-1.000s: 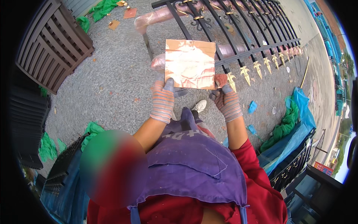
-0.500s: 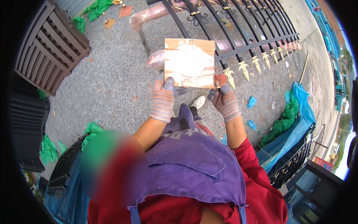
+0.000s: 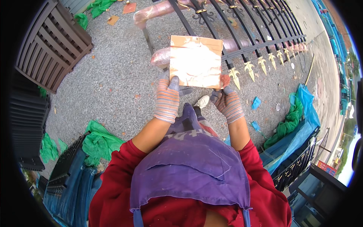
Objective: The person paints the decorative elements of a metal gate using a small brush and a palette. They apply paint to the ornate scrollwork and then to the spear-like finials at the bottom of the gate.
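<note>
Gravel ground (image 3: 113,79), black iron fence (image 3: 242,34) lying flat; left hand (image 3: 167,99), right hand (image 3: 227,104) grips clamped on copper-coloured sheet (image 3: 196,62).

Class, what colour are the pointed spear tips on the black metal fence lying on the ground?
Gold, on the black metal fence's spear tips, clearest in the head view.

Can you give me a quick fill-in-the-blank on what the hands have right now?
1. Both gloved hands hold a square ____-coloured sheet by its lower edge.
2. The left hand grips the sheet's lower ____ corner.
3. Beyond the sheet lies a black metal fence panel with ____ spear tips.

Missing words: copper; left; gold
</note>
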### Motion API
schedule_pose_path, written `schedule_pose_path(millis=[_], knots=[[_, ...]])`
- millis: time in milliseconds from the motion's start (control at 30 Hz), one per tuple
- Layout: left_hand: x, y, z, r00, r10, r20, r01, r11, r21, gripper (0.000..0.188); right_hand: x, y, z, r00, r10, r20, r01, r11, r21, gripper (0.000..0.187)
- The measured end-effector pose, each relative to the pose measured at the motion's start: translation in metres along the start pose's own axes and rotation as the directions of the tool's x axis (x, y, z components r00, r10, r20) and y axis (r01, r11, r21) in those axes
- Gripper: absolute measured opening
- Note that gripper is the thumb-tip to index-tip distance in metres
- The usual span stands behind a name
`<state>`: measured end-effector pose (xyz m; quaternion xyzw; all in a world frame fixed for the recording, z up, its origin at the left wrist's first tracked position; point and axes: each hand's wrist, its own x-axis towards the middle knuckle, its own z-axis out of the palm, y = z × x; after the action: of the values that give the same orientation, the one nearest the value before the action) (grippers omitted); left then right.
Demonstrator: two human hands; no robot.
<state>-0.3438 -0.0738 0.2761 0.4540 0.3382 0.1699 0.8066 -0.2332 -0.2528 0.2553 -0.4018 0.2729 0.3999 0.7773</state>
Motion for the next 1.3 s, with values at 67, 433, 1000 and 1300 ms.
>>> schedule_pose_path(millis=[67, 433, 1000, 1300], knots=[[0.003, -0.013, -0.006, 0.999, 0.017, 0.027, -0.018, 1.0, 0.01, 0.027, -0.003, 0.001, 0.007, 0.999, 0.028, 0.019, -0.028, 1.0, 0.013, 0.015], [-0.005, 0.011, 0.017, 0.996, 0.043, 0.078, -0.039, 0.998, -0.05, 0.034, -0.011, 0.007, 0.007, 0.998, -0.015, 0.067, 0.02, 0.997, -0.072, 0.01], [0.002, 0.009, 0.013, 0.998, 0.036, 0.048, -0.033, 0.998, -0.046, 0.039, 0.003, 0.011, -0.012, 0.992, -0.048, 0.114, 0.072, 0.973, -0.221, 0.015], [0.012, 0.016, 0.008, 1.0, 0.029, -0.008, -0.029, 1.0, 0.007, 0.034, -0.006, 0.003, -0.005, 0.997, -0.035, 0.071, 0.046, 0.986, -0.162, 0.021]])
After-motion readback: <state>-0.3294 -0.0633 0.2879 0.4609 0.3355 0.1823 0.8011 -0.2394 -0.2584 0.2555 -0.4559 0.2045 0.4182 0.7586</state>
